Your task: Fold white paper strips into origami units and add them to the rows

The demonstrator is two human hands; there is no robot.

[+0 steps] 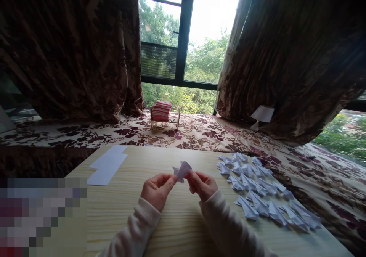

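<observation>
Between my two hands, above the middle of the wooden table, is a small piece of folded white paper with pointed corners. My left hand pinches its lower left side between thumb and finger. On the right side, my right hand grips it with thumb and fingertips. Several finished-looking folded paper pieces lie in rows on the right of the table. Flat sheets of white paper rest at the far left, partly overlapping.
Past the table's far edge runs a ledge covered in flowered cloth. A small rack with folded red-and-white cloths and a small white lamp stand on it. Patterned curtains flank a window. The lower left corner is pixelated.
</observation>
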